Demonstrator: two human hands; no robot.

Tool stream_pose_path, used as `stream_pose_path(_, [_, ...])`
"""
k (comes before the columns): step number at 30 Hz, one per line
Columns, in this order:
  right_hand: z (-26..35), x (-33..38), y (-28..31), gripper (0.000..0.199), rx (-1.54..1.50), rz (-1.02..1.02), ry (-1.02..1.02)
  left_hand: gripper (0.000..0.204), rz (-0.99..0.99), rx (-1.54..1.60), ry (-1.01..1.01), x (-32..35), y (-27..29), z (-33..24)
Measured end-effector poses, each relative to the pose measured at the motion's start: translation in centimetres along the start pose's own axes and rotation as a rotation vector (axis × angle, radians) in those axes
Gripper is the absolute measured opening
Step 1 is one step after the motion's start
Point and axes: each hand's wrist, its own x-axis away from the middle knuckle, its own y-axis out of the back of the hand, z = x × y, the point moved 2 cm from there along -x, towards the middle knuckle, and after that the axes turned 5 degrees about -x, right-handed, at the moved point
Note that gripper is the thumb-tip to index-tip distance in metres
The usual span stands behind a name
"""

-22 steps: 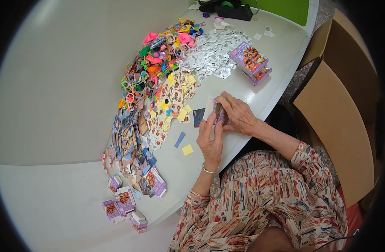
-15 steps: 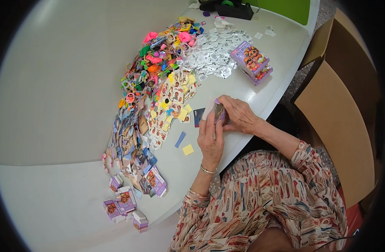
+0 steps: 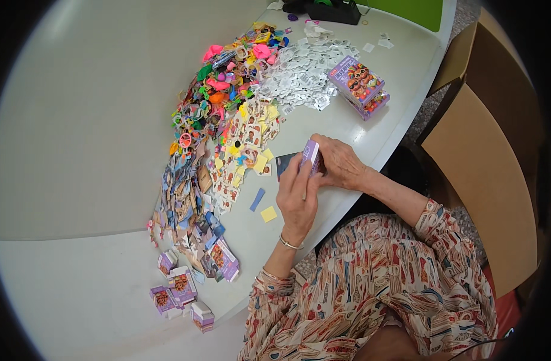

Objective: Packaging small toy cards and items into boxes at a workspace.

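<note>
A small purple carton [image 3: 310,150] is held between my two hands near the table's front edge, its narrow printed side facing up. My left hand [image 3: 298,201] grips it from the left with the fingers along its side. My right hand [image 3: 343,163] is closed round its right side; the thumb is partly hidden. Just left of the carton lies a dark card [image 3: 285,163], partly under my left fingers. Nearer to me are a blue strip [image 3: 257,200] and a yellow paper square [image 3: 269,214].
Small colourful toys [image 3: 218,84] lie heaped beyond my hands, beside white packets [image 3: 308,72], sticker sheets [image 3: 251,135] and folded papers [image 3: 182,180]. Purple boxes [image 3: 357,81] are stacked at right; small cartons [image 3: 182,286] lie lower left. A tape dispenser [image 3: 332,11] and cardboard box [image 3: 480,180] flank the table.
The carton has been turned in my hands, so its purple printed side now faces up. My left fingers have shifted along it.
</note>
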Motion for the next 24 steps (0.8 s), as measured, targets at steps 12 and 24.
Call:
stream_pose_path(12, [-0.3,0.1,0.0,0.095,-0.029,0.019,-0.005,0.029,0.181,0.075,0.130,-3.1,-0.1,-0.1])
stream_pose_path(24, [-0.8,0.3,-0.5,0.098,-0.009,-0.017,-0.016,0.041,0.136,-0.356,-0.197,-2.5,-1.1,-1.6])
